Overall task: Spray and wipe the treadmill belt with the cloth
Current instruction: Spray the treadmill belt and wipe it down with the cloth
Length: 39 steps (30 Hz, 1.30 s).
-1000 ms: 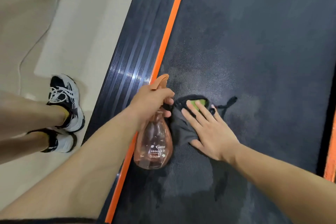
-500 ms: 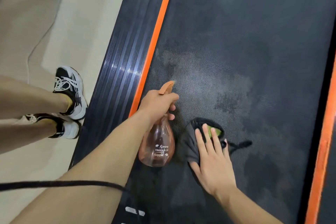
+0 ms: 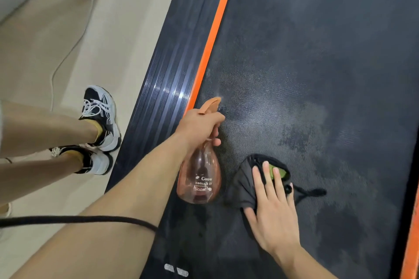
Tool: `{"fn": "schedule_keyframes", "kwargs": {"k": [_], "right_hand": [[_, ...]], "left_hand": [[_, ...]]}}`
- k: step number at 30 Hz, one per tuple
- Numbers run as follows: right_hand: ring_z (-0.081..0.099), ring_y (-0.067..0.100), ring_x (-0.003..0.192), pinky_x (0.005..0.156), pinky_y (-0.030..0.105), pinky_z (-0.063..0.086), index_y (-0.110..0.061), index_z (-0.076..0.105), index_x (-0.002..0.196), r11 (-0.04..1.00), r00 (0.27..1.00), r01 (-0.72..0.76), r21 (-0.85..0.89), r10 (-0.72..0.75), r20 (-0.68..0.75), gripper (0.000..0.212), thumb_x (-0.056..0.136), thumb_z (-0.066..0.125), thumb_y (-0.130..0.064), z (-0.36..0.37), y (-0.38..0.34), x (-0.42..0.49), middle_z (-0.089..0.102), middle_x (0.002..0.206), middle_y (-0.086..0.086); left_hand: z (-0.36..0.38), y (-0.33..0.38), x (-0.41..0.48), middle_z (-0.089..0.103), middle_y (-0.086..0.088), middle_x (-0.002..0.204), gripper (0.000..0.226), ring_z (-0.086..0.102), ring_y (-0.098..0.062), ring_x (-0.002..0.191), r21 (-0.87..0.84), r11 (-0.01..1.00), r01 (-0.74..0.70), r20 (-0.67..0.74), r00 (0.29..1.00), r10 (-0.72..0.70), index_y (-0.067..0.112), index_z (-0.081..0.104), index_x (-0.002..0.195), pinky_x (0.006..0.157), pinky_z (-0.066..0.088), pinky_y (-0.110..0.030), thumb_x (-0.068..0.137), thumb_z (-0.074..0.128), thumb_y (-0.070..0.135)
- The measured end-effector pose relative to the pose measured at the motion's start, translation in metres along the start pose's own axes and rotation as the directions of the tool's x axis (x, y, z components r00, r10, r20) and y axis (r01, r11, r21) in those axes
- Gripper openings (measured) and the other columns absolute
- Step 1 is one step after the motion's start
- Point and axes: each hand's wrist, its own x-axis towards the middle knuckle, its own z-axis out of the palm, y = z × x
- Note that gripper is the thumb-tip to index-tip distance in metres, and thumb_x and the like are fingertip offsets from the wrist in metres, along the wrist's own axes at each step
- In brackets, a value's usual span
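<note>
The dark treadmill belt (image 3: 317, 52) fills the right of the view, with pale misted patches and darker wet blotches. My left hand (image 3: 198, 125) grips the neck of a clear orange spray bottle (image 3: 199, 179), its nozzle pointing up the belt with a faint puff of mist at the tip. My right hand (image 3: 273, 208) presses flat, fingers straight, on a dark grey cloth (image 3: 243, 182) with a green patch, lying on the belt just right of the bottle.
An orange stripe (image 3: 215, 36) and a ribbed black side rail (image 3: 163, 93) border the belt on the left; another orange stripe (image 3: 411, 244) runs at the right edge. My legs and black-and-white sneakers (image 3: 99, 115) stand on the beige floor. A black cord (image 3: 79, 219) crosses my forearm.
The cloth under my right hand has slid down the belt toward me and a little to the right. My left hand has kept the bottle beside it, nozzle now misting the belt.
</note>
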Motion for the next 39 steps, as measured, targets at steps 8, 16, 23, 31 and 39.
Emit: {"fn": "schedule_keyframes", "kwargs": {"k": [8, 16, 23, 31, 39], "right_hand": [[-0.005, 0.027, 0.158, 0.123, 0.062, 0.01, -0.025, 0.001, 0.163, 0.995, 0.996, 0.068, 0.077, -0.064, -0.054, 0.091, 0.084, 0.03, -0.059, -0.068, -0.013, 0.149, -0.009, 0.171, 0.003], [-0.007, 0.026, 0.158, 0.123, 0.061, 0.004, -0.025, 0.0, 0.163, 0.986, 0.984, 0.159, 0.045, -0.155, -0.092, 0.089, 0.093, 0.048, -0.051, -0.089, -0.068, 0.209, -0.009, 0.171, 0.001], [0.002, 0.017, 0.158, 0.124, 0.055, 0.009, -0.033, 0.007, 0.162, 0.827, 0.839, 0.542, -0.149, -0.543, 0.039, 0.092, 0.079, 0.037, -0.06, -0.081, -0.034, 0.193, -0.001, 0.171, -0.008], [-0.005, 0.026, 0.158, 0.123, 0.059, 0.005, -0.025, 0.0, 0.163, 0.949, 0.948, 0.307, -0.07, -0.311, -0.062, 0.089, 0.092, 0.046, -0.053, -0.084, -0.05, 0.198, -0.009, 0.171, 0.001], [-0.007, 0.018, 0.158, 0.125, 0.058, 0.007, -0.031, -0.004, 0.162, 0.91, 0.918, 0.396, -0.123, -0.394, 0.049, 0.089, 0.085, 0.023, -0.064, -0.09, -0.005, 0.188, -0.01, 0.171, -0.007]], "left_hand": [[-0.02, 0.008, 0.006, 0.073, -0.01, 0.093, 0.01, 0.065, -0.027, 0.058, -0.082, 0.996, -0.016, -0.041, 0.999, 0.013, 0.019, 0.069, 0.103, 0.067, 0.053, -0.034, 0.093, 0.067, 0.019], [-0.037, 0.011, 0.003, 0.068, -0.012, 0.091, 0.013, 0.062, -0.023, 0.069, -0.11, 0.987, -0.114, -0.036, 0.993, 0.11, 0.02, 0.07, 0.096, 0.052, 0.052, -0.028, 0.095, 0.065, 0.008], [-0.041, 0.008, -0.002, 0.071, -0.012, 0.089, 0.014, 0.059, -0.024, 0.049, -0.134, 0.99, -0.049, -0.028, 0.999, 0.046, 0.026, 0.063, 0.087, 0.059, 0.046, -0.029, 0.094, 0.065, 0.013], [-0.025, -0.007, -0.001, 0.072, -0.012, 0.094, 0.028, 0.062, -0.023, 0.06, -0.09, 0.994, -0.056, 0.002, 0.998, 0.057, 0.019, 0.07, 0.121, 0.062, 0.054, -0.03, 0.095, 0.065, 0.014], [-0.021, -0.019, -0.013, 0.073, -0.012, 0.094, 0.017, 0.061, -0.025, 0.06, -0.017, 1.0, -0.021, 0.071, 0.997, 0.022, 0.034, 0.066, 0.098, 0.065, 0.055, -0.033, 0.093, 0.066, 0.018]]}}
